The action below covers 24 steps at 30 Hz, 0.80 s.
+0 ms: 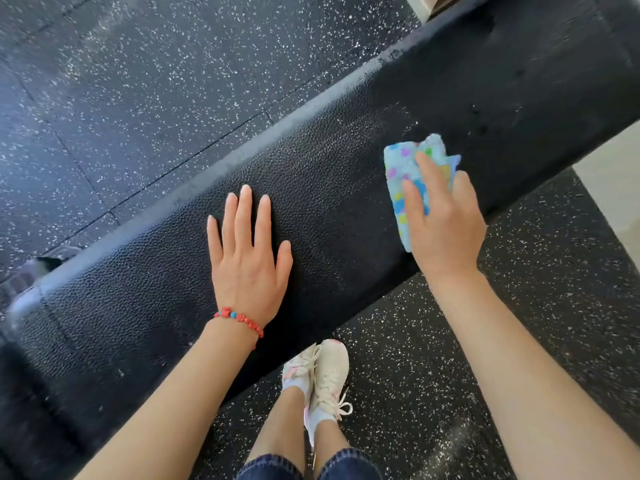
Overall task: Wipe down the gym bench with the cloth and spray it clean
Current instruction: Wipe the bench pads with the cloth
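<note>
Black padded bench runs diagonally, lower left to upper right, pebbled vinyl top. Left hand lies flat on the bench top near the middle, palm down, fingers straight and slightly spread, holding nothing. Red bead bracelet with a couple of blue beads on the left wrist. Right hand is further right along the bench, pressing a cloth onto the top near the bench's near edge; its fingers lie over the cloth, slightly bent, thumb side hidden, so a real grip cannot be told. Cloth is light blue with coloured spots, bunched, partly sticking out past the fingertips toward the far side. Bench surface beyond the cloth looks darker and smeared, blurry there. Black rubber floor with white flecks on both sides of the bench. White lace-up sneakers and dark denim cuffs below, just beside the bench's near edge. No spray bottle in view.
</note>
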Each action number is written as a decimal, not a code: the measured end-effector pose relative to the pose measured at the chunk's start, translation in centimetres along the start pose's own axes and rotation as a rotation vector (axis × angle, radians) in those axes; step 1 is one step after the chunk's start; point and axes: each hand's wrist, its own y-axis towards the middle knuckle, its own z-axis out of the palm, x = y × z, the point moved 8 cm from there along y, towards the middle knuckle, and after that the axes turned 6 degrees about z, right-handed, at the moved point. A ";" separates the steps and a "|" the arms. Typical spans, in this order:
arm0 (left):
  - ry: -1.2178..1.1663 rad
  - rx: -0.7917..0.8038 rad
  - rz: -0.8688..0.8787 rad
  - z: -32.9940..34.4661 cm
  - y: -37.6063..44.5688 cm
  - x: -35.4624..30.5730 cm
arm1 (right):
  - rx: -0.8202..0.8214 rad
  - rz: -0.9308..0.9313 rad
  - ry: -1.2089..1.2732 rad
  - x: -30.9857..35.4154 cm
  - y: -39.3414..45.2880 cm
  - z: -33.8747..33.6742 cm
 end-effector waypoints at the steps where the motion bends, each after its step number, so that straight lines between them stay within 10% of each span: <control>1: -0.001 -0.004 0.004 -0.1 0.1 0.0 | -0.006 -0.038 0.003 0.9 -0.9 0.0; 9: -0.049 -0.045 0.132 -1.0 3.9 -3.9 | 0.015 -0.615 -0.084 2.9 -4.6 -0.3; 16: 0.007 0.068 0.111 1.2 7.7 -5.6 | -0.011 0.123 -0.059 -5.6 4.7 -1.1; 24: 0.022 0.045 0.103 1.5 7.6 -5.5 | 0.073 -0.506 -0.067 2.8 3.3 0.9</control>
